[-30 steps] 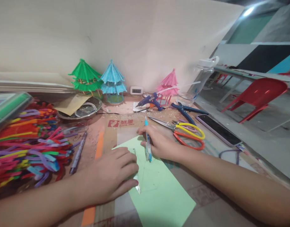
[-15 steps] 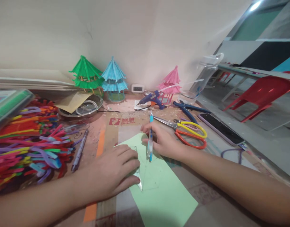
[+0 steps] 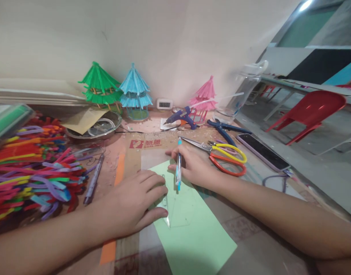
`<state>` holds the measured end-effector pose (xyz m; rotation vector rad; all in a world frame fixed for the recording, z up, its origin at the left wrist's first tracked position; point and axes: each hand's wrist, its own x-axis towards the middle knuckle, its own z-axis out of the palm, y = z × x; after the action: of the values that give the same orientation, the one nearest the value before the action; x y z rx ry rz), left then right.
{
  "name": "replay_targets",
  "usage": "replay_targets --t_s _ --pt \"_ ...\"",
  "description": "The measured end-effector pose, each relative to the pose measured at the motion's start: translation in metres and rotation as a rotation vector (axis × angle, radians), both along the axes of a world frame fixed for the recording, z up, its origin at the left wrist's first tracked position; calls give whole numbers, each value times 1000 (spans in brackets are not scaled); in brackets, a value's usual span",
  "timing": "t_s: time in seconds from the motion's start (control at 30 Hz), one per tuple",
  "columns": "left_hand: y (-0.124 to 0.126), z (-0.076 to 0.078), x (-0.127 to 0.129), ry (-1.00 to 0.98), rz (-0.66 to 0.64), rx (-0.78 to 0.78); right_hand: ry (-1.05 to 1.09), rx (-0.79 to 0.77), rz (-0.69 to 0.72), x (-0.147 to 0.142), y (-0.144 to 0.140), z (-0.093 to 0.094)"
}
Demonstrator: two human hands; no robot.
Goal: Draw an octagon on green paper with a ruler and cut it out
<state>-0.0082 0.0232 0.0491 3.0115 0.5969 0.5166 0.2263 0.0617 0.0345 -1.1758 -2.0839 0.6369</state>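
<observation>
My left hand [image 3: 135,204] lies palm down with its fingers stretched out, over a clear triangular ruler [image 3: 167,219] on a light green sheet of paper [image 3: 204,240]. The ruler is partly covered by my fingers, and faint pencil-like lines show beside it. My right hand [image 3: 192,164] rests at the far end of the sheet, with a clear and blue pen [image 3: 179,166] held between its fingers. Just beyond my right hand lie scissors [image 3: 228,160] with one yellow and one orange-red handle.
Colourful pipe cleaners [image 3: 35,172] are heaped at the left, near a purple pen [image 3: 94,179]. Behind stand green [image 3: 99,82], blue [image 3: 135,88] and pink [image 3: 205,95] model pavilions, and a glue gun [image 3: 182,117]. Pliers [image 3: 225,130] and a phone [image 3: 263,151] lie at right.
The view has shifted slightly, so everything sits a little higher and further left. My right fingers have spread a little, with the pen still in them. My left hand stays on the ruler.
</observation>
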Motion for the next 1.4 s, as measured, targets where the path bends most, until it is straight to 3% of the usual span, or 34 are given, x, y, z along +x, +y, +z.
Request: replay_targets --t_s 0.4,1.1,1.4 --pt "1 -2 1 14 -17 12 -11 59 88 1 2 -3" --pt "-1 -3 0 -17 80 86 180 -25 16 1 6 -8" --pt "-1 -11 -1 -46 74 120 189 -9 -87 3 9 -11"
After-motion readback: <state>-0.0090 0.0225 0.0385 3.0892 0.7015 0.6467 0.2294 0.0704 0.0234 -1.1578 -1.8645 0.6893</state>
